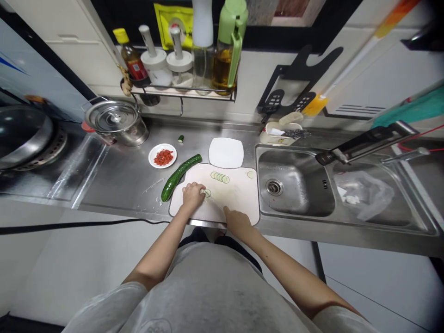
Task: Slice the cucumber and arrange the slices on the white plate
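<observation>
My left hand (193,198) is on the white cutting board (243,199), fingers bent, with the tips pressed on the left edge of a cucumber slice (207,193). To its right, my right hand (238,223) is closed round the handle of a knife (218,205). The thin blade points left towards that slice and barely stands out against the board. Farther up, an overlapping row of cucumber slices (220,177) lies flat, and a single slice (250,175) sits near the top right corner. A whole-looking cucumber (178,178) rests along the board's left edge.
Behind the board are a white square plate (226,152), a small plate (150,157) of red chopped pieces and a cucumber end (181,138). A sink (294,185) adjoins on the right. A steel pot (120,122) stands left, below a rack (194,92) of bottles and jars.
</observation>
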Available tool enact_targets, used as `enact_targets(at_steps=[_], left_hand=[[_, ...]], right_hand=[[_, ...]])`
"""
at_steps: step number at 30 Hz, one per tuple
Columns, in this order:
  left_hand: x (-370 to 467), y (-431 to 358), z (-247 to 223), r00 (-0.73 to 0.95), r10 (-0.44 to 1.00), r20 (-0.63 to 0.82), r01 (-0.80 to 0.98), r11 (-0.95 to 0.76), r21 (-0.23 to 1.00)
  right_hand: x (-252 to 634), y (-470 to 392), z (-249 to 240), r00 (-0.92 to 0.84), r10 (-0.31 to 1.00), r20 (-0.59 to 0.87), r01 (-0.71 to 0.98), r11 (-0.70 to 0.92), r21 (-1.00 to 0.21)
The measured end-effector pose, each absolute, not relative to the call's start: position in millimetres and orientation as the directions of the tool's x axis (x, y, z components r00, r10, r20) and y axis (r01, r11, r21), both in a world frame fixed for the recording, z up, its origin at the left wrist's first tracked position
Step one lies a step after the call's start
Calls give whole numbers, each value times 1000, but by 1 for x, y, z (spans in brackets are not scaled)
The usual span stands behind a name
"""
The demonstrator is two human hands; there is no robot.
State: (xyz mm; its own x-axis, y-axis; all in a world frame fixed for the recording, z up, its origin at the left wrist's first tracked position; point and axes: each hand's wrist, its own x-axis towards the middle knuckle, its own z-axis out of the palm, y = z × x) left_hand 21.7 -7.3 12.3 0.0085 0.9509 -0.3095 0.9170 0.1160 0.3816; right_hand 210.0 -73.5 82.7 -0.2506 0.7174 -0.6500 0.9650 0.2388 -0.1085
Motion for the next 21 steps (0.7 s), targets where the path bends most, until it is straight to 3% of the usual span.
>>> enact_targets(at_steps=[14,21], left_hand=[[33,-8,20,-7,955,-298,916,126,381],[33,-12,31,-3,937,-349,852,185,489]], right_hand=[[247,-107,74,-230,706,-670,973,166,-159],[258,-105,76,-260,719,-644,965,161,-209]])
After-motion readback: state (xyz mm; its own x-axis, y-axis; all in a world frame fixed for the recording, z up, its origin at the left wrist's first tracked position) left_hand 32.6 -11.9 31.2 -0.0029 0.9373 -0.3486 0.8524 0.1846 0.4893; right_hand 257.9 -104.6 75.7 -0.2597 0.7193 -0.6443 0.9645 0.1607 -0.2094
